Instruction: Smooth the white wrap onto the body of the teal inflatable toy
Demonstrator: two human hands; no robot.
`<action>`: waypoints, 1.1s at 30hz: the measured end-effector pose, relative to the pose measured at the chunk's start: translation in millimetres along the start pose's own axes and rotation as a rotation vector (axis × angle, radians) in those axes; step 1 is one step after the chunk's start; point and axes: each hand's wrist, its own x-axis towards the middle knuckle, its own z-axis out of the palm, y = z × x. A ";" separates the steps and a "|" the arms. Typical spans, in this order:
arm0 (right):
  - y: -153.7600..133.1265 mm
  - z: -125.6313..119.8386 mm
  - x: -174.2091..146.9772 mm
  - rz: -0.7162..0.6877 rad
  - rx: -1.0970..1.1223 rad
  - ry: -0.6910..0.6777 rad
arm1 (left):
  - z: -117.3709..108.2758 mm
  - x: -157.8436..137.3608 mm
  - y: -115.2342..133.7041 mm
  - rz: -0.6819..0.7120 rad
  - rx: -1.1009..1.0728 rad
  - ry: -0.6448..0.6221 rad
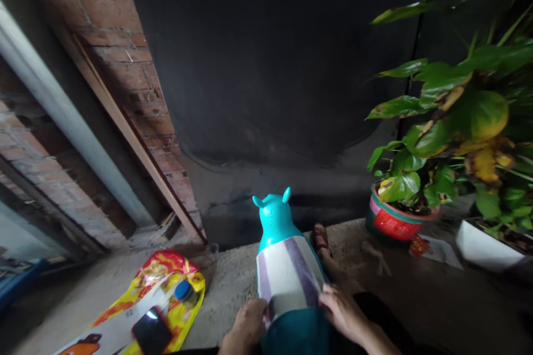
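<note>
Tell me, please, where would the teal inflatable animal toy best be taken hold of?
Probably around the narrow neck of the teal animal toy, coming from above: the body widens lower down, where the left hand and right hand press the striped cloth on its flanks.

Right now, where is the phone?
In the head view, the phone lies low on the left, on the yellow and red bag on the concrete floor, left of the left hand and turquoise toy.
</note>
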 end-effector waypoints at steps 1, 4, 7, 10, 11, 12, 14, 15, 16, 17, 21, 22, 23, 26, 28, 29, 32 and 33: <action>2.3 3.5 -5.2 0.001 0.003 -0.035 | 4.8 -0.3 -3.1 -0.031 -0.005 0.018; 3.2 -1.6 7.0 0.013 0.009 -0.046 | 10.4 8.2 -2.9 -0.093 -0.039 0.134; -5.4 -9.9 46.1 0.039 -0.001 0.060 | 18.5 22.8 6.7 -0.089 -0.073 0.208; -17.1 3.8 82.1 0.088 -0.029 0.130 | 42.1 37.3 14.0 -0.060 -0.124 0.248; -20.0 14.2 90.3 0.118 -0.043 0.117 | 52.9 42.6 14.5 -0.045 -0.149 0.256; -22.0 26.5 96.6 0.153 -0.057 0.088 | 64.0 48.6 14.1 -0.040 -0.170 0.261; -23.1 51.6 105.7 0.216 -0.083 0.019 | 83.8 62.8 10.8 -0.066 -0.178 0.257; -22.4 62.1 109.7 0.237 -0.093 -0.003 | 90.9 71.2 8.4 -0.093 -0.158 0.247; -21.3 70.2 114.3 0.249 -0.102 -0.009 | 95.4 80.3 5.9 -0.115 -0.130 0.241; -20.0 75.5 119.6 0.255 -0.111 0.000 | 97.3 89.7 3.3 -0.124 -0.100 0.237; -15.5 76.4 145.9 0.260 -0.130 0.043 | 89.1 123.0 -4.7 -0.060 -0.044 0.271; -14.9 74.7 151.6 0.262 -0.134 0.053 | 86.3 128.3 -5.8 -0.046 -0.049 0.286; -14.5 73.2 156.1 0.266 -0.136 0.062 | 84.1 132.0 -6.6 -0.036 -0.060 0.300; -15.5 71.7 162.1 0.264 -0.123 0.070 | 81.4 135.7 -7.5 -0.011 -0.091 0.343; -19.7 73.0 159.8 0.271 -0.109 0.072 | 79.9 133.8 -7.3 -0.010 -0.109 0.359; -23.1 74.1 156.7 0.283 -0.102 0.069 | 78.6 131.4 -7.1 -0.016 -0.116 0.360; -35.5 77.2 138.3 0.366 -0.111 0.043 | 74.5 115.7 -5.4 -0.034 -0.099 0.327; -38.3 76.8 130.0 0.395 -0.125 0.037 | 74.3 106.8 -4.3 -0.039 -0.081 0.310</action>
